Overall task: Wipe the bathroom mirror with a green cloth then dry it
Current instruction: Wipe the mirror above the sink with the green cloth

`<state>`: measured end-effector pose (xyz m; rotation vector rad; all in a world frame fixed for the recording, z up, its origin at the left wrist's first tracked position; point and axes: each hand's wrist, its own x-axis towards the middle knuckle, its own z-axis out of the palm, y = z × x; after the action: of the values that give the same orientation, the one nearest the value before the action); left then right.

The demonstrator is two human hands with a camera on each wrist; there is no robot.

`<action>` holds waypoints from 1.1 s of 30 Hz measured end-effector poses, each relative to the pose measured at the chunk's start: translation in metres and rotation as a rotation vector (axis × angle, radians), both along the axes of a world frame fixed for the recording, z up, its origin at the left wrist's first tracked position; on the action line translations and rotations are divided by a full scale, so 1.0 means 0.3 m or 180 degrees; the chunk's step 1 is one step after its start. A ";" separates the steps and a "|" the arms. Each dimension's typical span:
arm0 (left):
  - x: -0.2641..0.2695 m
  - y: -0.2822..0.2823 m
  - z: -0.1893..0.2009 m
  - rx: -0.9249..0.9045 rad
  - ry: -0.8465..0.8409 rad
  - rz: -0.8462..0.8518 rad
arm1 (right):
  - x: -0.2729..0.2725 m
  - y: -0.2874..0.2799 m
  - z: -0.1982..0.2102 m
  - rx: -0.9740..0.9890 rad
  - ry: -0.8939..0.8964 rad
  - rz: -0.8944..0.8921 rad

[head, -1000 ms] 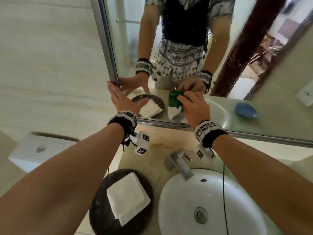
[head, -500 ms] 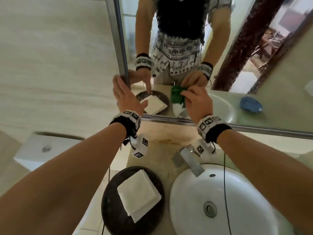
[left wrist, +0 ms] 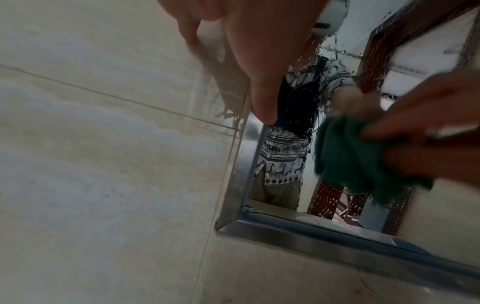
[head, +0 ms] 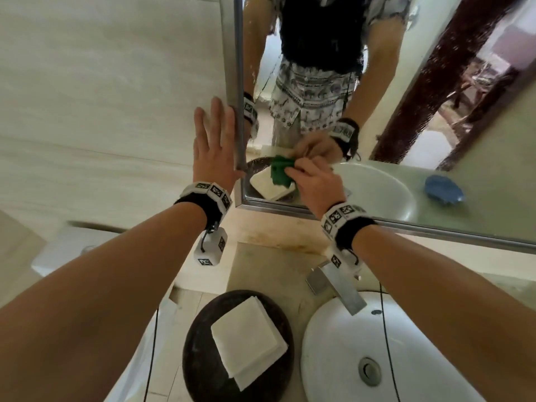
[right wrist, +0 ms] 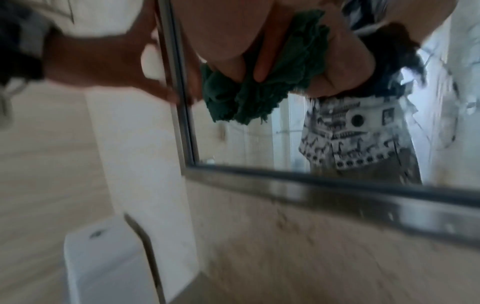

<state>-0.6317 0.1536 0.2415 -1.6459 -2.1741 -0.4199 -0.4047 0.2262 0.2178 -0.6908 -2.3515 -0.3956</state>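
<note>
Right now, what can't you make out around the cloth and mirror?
- Glass under the green cloth: hidden by the cloth and right hand, every view.
- Mirror top and right side: cut off, head view.
- Left hand fingertips: cut off, left wrist view.
- Right wrist view: motion-blurred.

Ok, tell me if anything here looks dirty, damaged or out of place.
A brownish stain runs along the counter just under the mirror frame, behind the faucet. The glass shows water streaks higher up. Otherwise nothing odd: the right hand holds the green cloth on the glass, and the left hand lies flat on the wall.
</note>
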 end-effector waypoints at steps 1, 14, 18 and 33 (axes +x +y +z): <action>-0.005 0.004 -0.002 0.0019 0.0035 0.0015 | -0.008 -0.007 -0.051 -0.0110 -0.0209 -0.0025; 0.008 -0.015 0.005 -0.0095 0.0002 0.0094 | 0.018 -0.083 -0.086 -0.1379 -0.0816 -0.0781; 0.033 -0.088 0.028 0.0061 -0.0301 0.0044 | 0.067 -0.113 -0.017 -0.1452 -0.0710 -0.0904; 0.451 -0.328 -0.067 -0.2002 -0.1384 -0.0739 | 0.438 -0.393 -0.009 -0.2316 -0.0400 -0.1443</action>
<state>-0.4965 0.0551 0.2215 -2.3363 -2.6185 -0.1652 -0.2734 0.1084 0.2150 -1.5862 -2.4302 0.2698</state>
